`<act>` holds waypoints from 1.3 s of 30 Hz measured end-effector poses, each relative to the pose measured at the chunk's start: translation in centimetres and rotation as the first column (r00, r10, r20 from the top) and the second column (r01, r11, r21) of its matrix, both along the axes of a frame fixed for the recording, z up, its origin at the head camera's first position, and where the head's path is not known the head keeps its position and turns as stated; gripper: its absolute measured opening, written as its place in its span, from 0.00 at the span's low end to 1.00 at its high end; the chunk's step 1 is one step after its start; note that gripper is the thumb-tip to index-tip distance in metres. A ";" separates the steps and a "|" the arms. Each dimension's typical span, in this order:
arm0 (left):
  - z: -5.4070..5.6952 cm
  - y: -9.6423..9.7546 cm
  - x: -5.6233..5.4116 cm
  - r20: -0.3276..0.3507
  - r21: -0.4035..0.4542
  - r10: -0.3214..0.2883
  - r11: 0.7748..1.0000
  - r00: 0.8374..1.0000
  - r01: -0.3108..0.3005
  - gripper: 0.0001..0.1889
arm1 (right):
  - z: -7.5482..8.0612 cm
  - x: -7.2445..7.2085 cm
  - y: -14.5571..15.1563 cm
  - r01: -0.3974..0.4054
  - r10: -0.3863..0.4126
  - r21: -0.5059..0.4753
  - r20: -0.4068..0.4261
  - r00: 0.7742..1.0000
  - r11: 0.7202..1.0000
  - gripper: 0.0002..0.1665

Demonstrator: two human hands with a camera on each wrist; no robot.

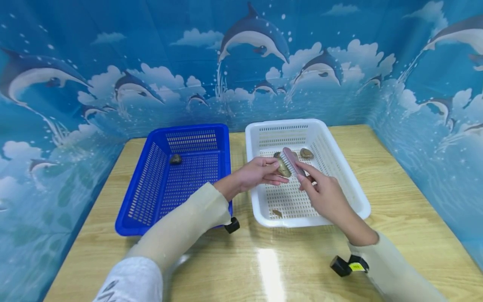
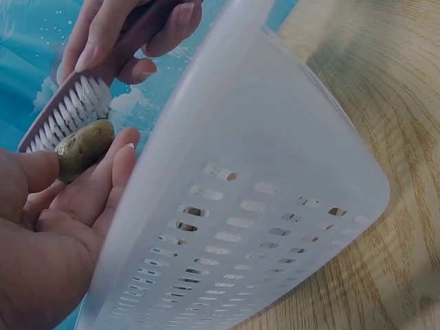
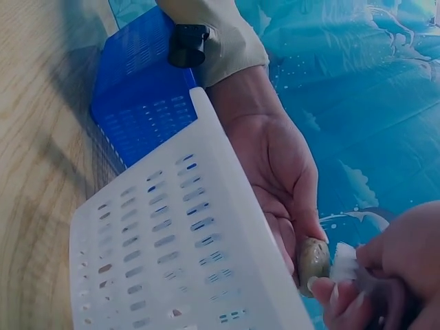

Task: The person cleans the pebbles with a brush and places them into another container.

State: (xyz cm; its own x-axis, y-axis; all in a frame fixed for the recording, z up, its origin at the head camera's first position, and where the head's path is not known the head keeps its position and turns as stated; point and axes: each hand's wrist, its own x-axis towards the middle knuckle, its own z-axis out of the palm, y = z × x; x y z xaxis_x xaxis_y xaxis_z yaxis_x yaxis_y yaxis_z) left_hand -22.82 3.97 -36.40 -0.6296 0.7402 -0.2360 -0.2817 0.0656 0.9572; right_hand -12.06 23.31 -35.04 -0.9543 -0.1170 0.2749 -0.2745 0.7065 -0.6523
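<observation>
Over the white basket [image 1: 260,209], my left hand [image 1: 258,173] holds a greenish-brown stone [image 2: 84,150] between thumb and fingers, palm turned up. My right hand [image 1: 327,193] grips a mauve-handled scrubbing brush [image 1: 287,152] whose white bristles [image 2: 74,110] face the stone and appear to touch it. From the right wrist view, the same stone [image 3: 315,265] shows between the left thumb and the bristles. Inside the white basket lie a brown stone [image 1: 306,153] at the back and a small flat brown piece [image 1: 277,213] near the front.
A blue basket [image 1: 124,224] stands to the left on the wooden table [image 1: 241,268], with one dark stone [image 1: 175,159] inside. Dolphin-printed sheeting [image 1: 241,105] rises behind and along both sides. A black wrist device [image 1: 341,266] sits by the right sleeve.
</observation>
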 end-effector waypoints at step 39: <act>0.0 -0.3 -0.1 0.030 0.020 0.025 0.999 0.999 -0.025 0.26 | 0.2 -0.8 -1.0 0.013 -0.013 0.066 -0.004 1.000 0.998 0.26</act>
